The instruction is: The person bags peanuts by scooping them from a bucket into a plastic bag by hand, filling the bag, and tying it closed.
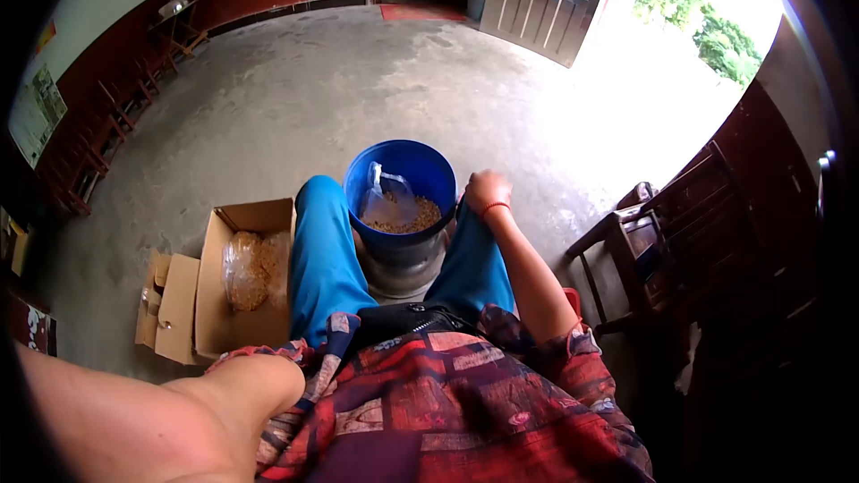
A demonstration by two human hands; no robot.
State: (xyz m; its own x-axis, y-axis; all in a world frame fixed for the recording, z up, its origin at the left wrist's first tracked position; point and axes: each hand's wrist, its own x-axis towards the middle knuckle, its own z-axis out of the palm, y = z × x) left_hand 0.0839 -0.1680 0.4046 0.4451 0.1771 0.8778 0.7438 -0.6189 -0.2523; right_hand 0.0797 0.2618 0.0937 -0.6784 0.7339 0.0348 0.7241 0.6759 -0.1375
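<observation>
the blue bucket (360,167) stood upright on the floor (268,98) between the person's knees, its mouth facing up and its long axis close to vertical. a pale round base (407,284) showed beneath it. inside, a clear plastic bag (391,203) lay aslant, its long axis running from a gathered neck near the far left part of the bucket's rim down toward the near right. loose tan pieces (425,213) covered the bucket's bottom, beside and in front of the bag.

to the left, a cardboard box (185,304) sat with its flaps open, holding clear bags of golden pieces (243,273) that reached toward its right edge. the left leg (324,241) stood between box and bucket, blocking the straight way across. a wooden chair (635,246) stood well apart on the right, and a metal door (546,9) was open at the floor's far edge.

the right hand (489,188), with a red bracelet (495,207) at its wrist, rested on the right knee just beside the bucket's right rim. its fingers looked curled, but i could not tell whether it was clenched. the bucket and its bag lay to its left. the left forearm (116,402) reached toward the left edge of view; the left hand was out of sight, so i could not tell its grip.
</observation>
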